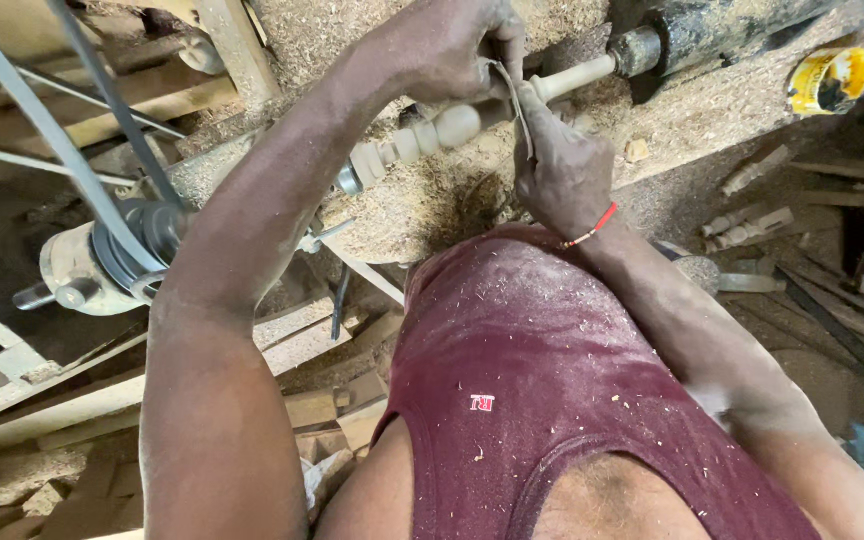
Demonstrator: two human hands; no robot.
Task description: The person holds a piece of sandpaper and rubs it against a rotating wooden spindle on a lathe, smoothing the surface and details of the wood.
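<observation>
One pale turned wooden spindle (pixel 452 128) is mounted on the lathe, its long axis running from lower left to upper right. Its left end meets a metal fitting near the grey pulley (pixel 102 255); its right end enters the dark cylindrical tailstock (pixel 692 35). The left part of the spindle shows several rounded beads, the right part a plain thin shaft.

Two hands work on it. The left hand (pixel 452 50) is curled shut above the spindle, pinching the upper end of one thin grey strip (pixel 520 105). The right hand (pixel 562 170), with a red thread bracelet (pixel 592 230) at the wrist, is closed below the spindle on the strip's lower end. The strip passes across the spindle between the two hands.

Two flat grey belts (pixel 52 130) run from the upper left to the pulley. Sawdust covers the bench (pixel 712 110), where one yellow tin (pixel 829 80) lies on its side at the far right. A few turned wooden pieces (pixel 747 228) lie below it.
</observation>
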